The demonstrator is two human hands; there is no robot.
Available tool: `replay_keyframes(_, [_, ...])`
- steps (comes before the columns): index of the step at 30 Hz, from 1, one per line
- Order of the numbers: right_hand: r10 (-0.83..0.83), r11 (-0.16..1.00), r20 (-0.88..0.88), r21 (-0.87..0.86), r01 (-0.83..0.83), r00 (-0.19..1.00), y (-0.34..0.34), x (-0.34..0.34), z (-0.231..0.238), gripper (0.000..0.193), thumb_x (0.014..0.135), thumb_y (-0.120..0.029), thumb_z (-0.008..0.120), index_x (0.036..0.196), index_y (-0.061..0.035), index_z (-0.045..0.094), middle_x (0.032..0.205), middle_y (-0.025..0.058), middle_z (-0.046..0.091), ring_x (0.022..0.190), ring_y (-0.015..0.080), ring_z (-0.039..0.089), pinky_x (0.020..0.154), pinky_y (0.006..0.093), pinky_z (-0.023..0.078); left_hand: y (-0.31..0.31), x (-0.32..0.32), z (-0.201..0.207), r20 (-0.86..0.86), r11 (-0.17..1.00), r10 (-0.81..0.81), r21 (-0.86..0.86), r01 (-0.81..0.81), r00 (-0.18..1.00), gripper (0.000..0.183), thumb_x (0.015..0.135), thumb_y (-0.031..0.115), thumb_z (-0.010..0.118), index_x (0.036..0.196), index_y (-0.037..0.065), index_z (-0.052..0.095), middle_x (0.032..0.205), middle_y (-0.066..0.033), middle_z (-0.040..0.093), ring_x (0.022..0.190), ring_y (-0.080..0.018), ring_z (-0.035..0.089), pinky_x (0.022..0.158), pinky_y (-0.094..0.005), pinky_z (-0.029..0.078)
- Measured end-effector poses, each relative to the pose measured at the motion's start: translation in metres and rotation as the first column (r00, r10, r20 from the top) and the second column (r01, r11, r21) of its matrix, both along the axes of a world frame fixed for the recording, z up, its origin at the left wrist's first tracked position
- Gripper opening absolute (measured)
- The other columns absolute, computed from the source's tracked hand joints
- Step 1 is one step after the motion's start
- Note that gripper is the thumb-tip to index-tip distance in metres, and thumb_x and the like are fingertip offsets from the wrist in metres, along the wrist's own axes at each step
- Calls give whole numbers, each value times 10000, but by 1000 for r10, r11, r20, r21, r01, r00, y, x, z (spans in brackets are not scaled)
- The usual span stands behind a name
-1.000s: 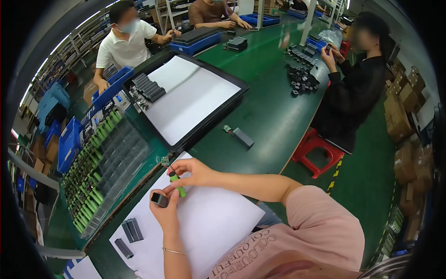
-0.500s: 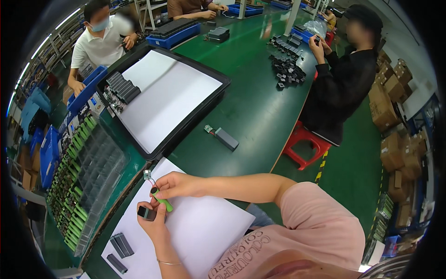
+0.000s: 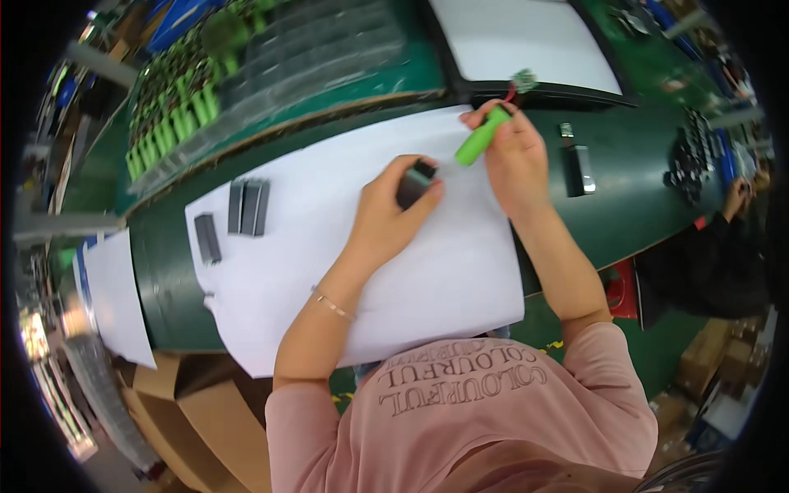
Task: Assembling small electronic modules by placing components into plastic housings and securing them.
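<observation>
My left hand (image 3: 382,209) is closed around a dark grey rectangular case (image 3: 413,187), its black open end pointing up and away. To its right, my right hand (image 3: 521,164) pinches a green cylindrical battery (image 3: 483,140), tilted, its lower end toward the case but apart from it. A small green circuit board (image 3: 524,80) hangs by red wires at the battery's far end. Both hands are above a white paper sheet (image 3: 329,246). On the sheet's left part lie a pair of grey cases (image 3: 248,207) and a single one (image 3: 208,238).
Right of the sheet lies another grey case (image 3: 581,170) with a small board (image 3: 566,130) at its end. Rows of green batteries (image 3: 181,123) and a clear compartment tray (image 3: 329,62) stand far left. A black-rimmed tray (image 3: 542,92) is beyond; a person in black (image 3: 699,271) sits right.
The view has swung left and down. My hands, close together before, are now apart: the right has drawn the battery away from the left hand and the case.
</observation>
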State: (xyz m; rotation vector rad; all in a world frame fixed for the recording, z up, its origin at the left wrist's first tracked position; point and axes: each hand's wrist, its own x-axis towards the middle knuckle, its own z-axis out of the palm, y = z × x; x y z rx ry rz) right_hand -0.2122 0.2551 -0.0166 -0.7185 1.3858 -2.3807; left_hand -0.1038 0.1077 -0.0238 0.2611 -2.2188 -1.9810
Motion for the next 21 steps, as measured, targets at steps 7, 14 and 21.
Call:
replay_keyframes(7, [210,960,53,179,-217,976,-11,18,-13,371,917,-278,587,1151,-1,505,1184,140,595,1162,229,514,996,386,386,2,4,0,75,990,14,-142,-3,997,319,767,186,713,1013,31,582,771,-113,644,652,-230,608,632,-307,476])
replay_keyframes(14, [301,919,-12,268,-287,953,-10,22,-7,321,879,-286,625,1072,-32,592,1299,168,525,1221,249,477,1027,402,353,1,5,0,-96,990,-3,-139,-10,995,339,758,143,708,1038,22,560,772,-109,631,668,-202,599,625,-304,471])
replay_keyframes(21, [415,886,22,216,-410,910,-10,19,-8,244,856,-184,669,1043,-43,599,1273,107,527,1019,163,537,645,244,521,1,5,14,64,836,-191,533,128,979,304,868,258,485,1010,5,575,817,-43,563,746,-130,518,723,-261,410])
